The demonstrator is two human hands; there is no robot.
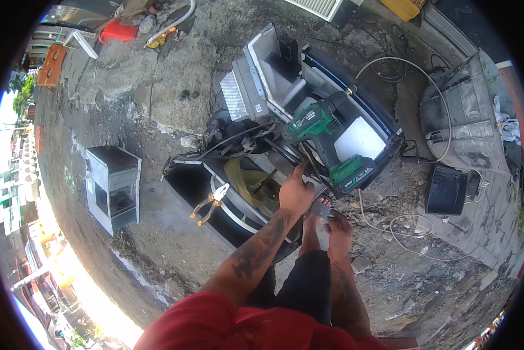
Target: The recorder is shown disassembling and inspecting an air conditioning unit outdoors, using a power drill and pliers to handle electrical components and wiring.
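Observation:
An opened-up air conditioner unit lies in front of me, its round olive fan housing exposed. My left hand is closed at the metal framework beside that housing, index finger forward; its other fingertips are partly hidden. Just to the right and lower, my right hand pinches a small flat grey plate. A green-and-black cordless drill rests on top of the unit, its battery pack pointing toward me. Pliers with orange-yellow handles lie across the unit's left rim, jaws up.
Left of the unit stands a grey metal box frame on rough ground. On the right are a black tray-like part, a looping pale cable and a large grey cover. A red bag lies far left.

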